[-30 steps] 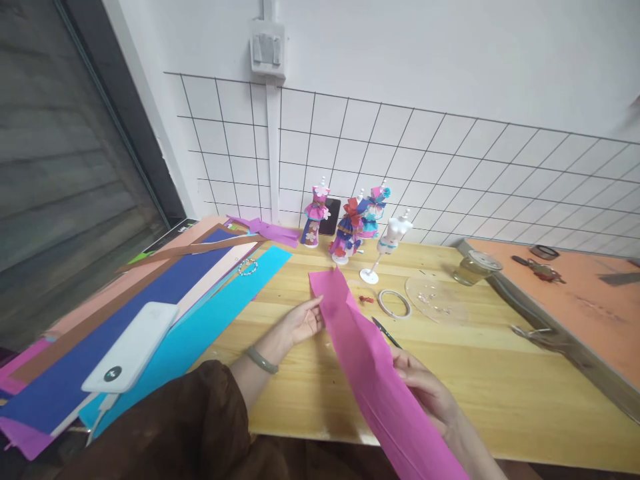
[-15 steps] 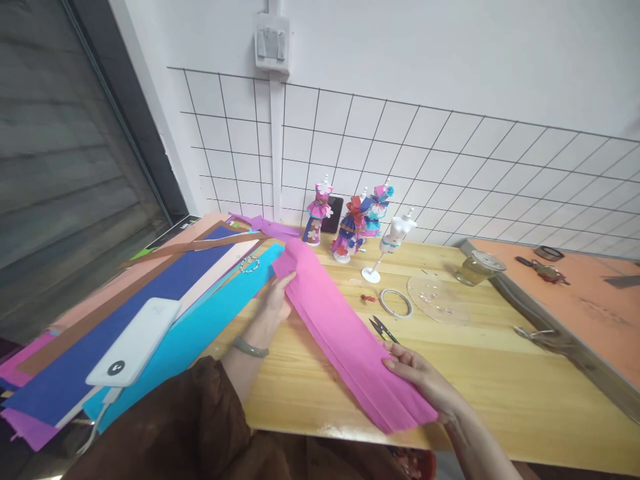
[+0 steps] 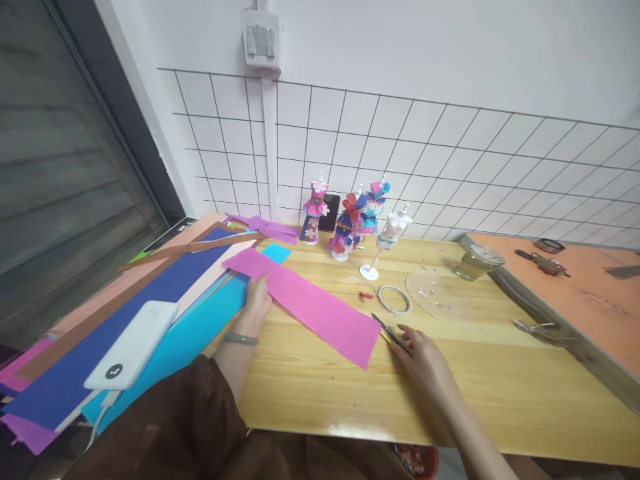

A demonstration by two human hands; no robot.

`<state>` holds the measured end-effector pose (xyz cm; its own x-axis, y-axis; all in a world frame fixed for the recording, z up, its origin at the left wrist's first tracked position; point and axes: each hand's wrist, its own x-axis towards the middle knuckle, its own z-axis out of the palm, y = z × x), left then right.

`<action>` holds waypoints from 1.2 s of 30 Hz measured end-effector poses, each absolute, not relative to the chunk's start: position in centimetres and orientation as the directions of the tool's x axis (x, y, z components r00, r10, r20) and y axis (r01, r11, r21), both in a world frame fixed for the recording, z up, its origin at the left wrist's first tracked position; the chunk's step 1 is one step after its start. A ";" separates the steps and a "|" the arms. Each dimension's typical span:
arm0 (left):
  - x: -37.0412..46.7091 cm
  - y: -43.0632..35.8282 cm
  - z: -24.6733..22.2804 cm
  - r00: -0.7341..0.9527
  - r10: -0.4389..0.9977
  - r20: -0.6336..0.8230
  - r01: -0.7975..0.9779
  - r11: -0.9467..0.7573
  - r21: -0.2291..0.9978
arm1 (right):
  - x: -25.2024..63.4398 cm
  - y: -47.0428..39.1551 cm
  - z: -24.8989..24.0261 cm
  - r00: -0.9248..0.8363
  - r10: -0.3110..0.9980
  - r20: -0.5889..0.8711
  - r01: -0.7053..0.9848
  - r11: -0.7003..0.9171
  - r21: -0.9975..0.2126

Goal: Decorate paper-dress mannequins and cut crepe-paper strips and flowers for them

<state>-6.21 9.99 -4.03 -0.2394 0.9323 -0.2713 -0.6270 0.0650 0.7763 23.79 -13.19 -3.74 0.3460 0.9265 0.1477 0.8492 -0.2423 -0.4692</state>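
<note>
A long pink strip (image 3: 320,310) lies slanted across the wooden table, its upper left end over the blue sheets. My left hand (image 3: 257,300) holds the strip near that end, fingers closed on its lower edge. At the strip's right end, my right hand (image 3: 415,347) is at the small dark scissors (image 3: 389,331); its fingers are bent around the handles, partly hiding them. The blades point up and left, close to the strip's corner. A white tape ring (image 3: 395,300) and a small red piece (image 3: 366,295) lie beyond the scissors.
Coloured sheets (image 3: 150,287) and a white power bank (image 3: 131,345) with a cable cover the left side. Dressed mini mannequins (image 3: 345,230) and a bare white one (image 3: 395,230) stand at the back. A glass jar (image 3: 477,263) and a clear round sheet (image 3: 433,293) are right.
My right hand has let go of the pink strip and moved to the scissors. The strip now lies flatter and further up and left, with my left hand still on it.
</note>
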 end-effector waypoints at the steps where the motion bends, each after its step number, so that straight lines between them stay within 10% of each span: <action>1: -6.3 10.1 -4.2 -0.240 0.929 -0.283 -0.632 0.072 0.772 | 23.9 -13.2 -4.0 0.315 0.934 0.168 0.871 -0.214 -0.443; 15: -6.7 10.4 -4.1 -0.129 0.909 -0.396 -0.725 0.186 0.663 | 28.6 -16.5 -4.6 0.303 0.912 0.275 0.943 -0.247 -0.221; 24: -7.0 10.6 -3.8 -0.137 0.880 -0.455 -0.765 0.198 0.613 | 17.7 -14.4 -1.3 -0.175 0.946 0.274 0.934 0.248 -0.258; 30: -7.1 10.8 -3.8 -0.139 0.870 -0.473 -0.753 0.217 0.621 | 16.6 -13.5 -3.0 -0.328 0.879 0.345 0.938 0.347 0.006; 36: -7.5 11.0 -3.8 -0.202 0.897 -0.393 -0.702 0.147 0.697 | 19.4 -14.6 -3.1 -0.263 0.902 0.342 0.958 0.286 -0.017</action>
<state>-7.48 10.98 -3.77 -0.2017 0.8973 -0.3926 -0.7017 0.1473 0.6971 19.37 -14.63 -3.12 -0.2629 0.9023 0.3415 0.9582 0.2855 -0.0166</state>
